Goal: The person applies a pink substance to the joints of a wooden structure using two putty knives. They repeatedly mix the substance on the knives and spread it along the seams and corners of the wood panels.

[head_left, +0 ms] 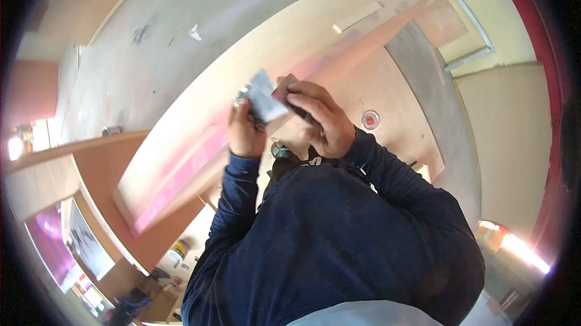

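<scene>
My left hand (247,135) is closed around a flat, pale grey piece (266,97), blurred by motion, with a darker edge along the fingers. Close beside it, my right hand (327,117) grips a thin reddish-brown piece that looks like folded sandpaper (283,91), fingers over its top and thumb underneath. The brown piece overlaps the right edge of the grey one in this view. Both hands are held up in front of my body, over a long wooden panel (242,60) with pink smears.
A small round container with a red centre (370,120) rests on the wooden surface to the right. A white scrap (194,32) lies on the grey floor. Wooden cabinet parts (109,205) stand at left, with a yellow-labelled can (178,250) lower down. A metal frame (478,29) is at upper right.
</scene>
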Tool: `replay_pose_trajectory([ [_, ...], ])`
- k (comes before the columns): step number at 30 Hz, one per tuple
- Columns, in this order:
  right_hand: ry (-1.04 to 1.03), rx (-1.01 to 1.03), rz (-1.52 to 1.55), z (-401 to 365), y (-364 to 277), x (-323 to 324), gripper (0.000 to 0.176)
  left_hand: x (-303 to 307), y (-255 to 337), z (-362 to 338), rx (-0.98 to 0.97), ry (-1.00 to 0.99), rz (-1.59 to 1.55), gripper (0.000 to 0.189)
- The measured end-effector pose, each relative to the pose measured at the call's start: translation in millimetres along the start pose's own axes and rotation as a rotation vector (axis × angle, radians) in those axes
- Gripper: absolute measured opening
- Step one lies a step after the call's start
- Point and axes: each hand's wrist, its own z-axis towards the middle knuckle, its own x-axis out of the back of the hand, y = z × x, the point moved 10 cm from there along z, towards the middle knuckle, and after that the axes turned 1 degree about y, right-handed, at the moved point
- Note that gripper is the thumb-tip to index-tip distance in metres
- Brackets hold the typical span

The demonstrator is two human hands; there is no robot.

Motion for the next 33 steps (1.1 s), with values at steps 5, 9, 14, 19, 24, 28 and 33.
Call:
replay_pose_trajectory([
  [5, -0.026, 0.028, -0.143, -38, 34, 15, 0.043, -69, -66, -8, 0.073, -0.166, 0.047, 0.018],
  [9, 0.106, -0.046, -0.232, -39, 46, 78, 0.043, -119, -97, 3, -0.01, -0.182, 0.163, 0.015],
  [14, 0.177, -0.192, -0.31, -65, 80, 165, 0.049, -176, -175, 28, 0.062, -0.263, 0.207, 0.013],
  [19, 0.286, -0.333, -0.44, -116, 124, 245, 0.055, -235, -250, 33, 0.229, -0.313, 0.232, 0.015],
  [24, 0.309, -0.79, -0.425, -221, 199, 278, 0.038, -303, -291, 34, 0.349, -0.44, 0.256, 0.021],
  [28, 0.621, -0.879, -0.321, -275, 209, 308, 0.033, -350, -315, 56, 0.315, -0.544, 0.487, 0.021],
  [33, 0.728, -0.942, -0.318, -293, 229, 349, 0.034, -395, -356, 81, 0.249, -0.605, 0.514, 0.019],
])
